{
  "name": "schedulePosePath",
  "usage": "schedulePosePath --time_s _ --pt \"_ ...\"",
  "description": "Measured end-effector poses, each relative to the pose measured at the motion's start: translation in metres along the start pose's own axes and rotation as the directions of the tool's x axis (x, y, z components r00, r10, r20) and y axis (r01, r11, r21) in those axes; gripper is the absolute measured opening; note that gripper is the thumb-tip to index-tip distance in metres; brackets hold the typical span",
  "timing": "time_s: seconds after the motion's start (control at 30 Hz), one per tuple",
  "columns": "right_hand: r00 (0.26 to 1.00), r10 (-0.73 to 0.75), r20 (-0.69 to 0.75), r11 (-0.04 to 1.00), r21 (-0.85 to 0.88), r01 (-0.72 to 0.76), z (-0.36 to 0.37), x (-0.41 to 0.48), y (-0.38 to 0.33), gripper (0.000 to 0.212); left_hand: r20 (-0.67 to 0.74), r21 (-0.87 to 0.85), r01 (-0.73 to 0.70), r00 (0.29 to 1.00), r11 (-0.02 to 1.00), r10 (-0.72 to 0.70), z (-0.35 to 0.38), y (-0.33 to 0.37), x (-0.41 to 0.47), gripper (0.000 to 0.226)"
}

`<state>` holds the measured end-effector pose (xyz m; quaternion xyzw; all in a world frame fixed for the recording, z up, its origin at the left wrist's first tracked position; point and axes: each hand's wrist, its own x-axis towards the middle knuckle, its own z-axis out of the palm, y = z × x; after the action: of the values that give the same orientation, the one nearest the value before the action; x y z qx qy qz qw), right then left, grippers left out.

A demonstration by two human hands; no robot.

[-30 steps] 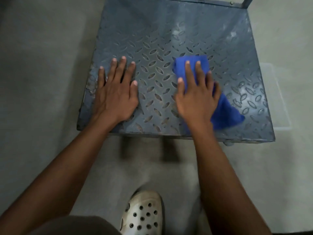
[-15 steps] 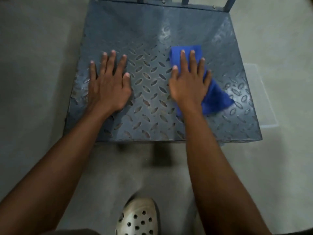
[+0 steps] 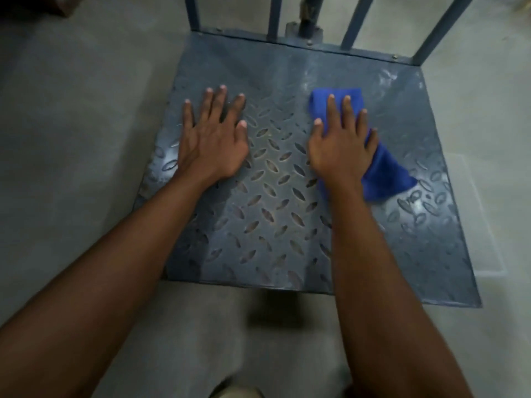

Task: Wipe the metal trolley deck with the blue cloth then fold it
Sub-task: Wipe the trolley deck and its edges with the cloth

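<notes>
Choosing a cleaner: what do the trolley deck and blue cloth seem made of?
Trolley deck: metal tread plate, probably steel, painted grey-blue with a dull sheen. It shows a raised lozenge pattern and glints, and the bumps look worn. Blue cloth: soft matte fabric, possibly microfibre; it bunches and creases under the right hand.

Floor [image 3: 66,145]: smooth grey concrete, matt, faintly mottled, seen from 7 round to 11 o'clock and again from 2 to 5. Dark brown object [image 3: 56,4] cut off by the frame corner at 11 o'clock; kind unclear. Pale rectangular outline [image 3: 485,225], translucent, flat on the concrete at 3 o'clock. Light dim and soft. Blurred shadow patch [image 3: 275,307] at 6 o'clock.
</notes>
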<state>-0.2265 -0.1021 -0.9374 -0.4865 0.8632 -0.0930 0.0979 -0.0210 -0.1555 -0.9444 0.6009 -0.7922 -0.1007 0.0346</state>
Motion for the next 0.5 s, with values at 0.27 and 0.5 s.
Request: schedulePosePath --time_s 0.27,0.5 --pt "0.929 -0.358 0.089 0.934 0.039 0.356 0.004 -0.086 -0.033 0.060 0.044 0.012 0.062 0.997 0.998 -0.063 -0.003 -0.007 0.012 0.060" --pt "0.979 -0.204 0.024 0.979 -0.002 0.204 -0.029 0.018 0.019 0.060 0.019 0.018 0.046 0.999 0.999 -0.046 -0.021 -0.003 0.008 0.059"
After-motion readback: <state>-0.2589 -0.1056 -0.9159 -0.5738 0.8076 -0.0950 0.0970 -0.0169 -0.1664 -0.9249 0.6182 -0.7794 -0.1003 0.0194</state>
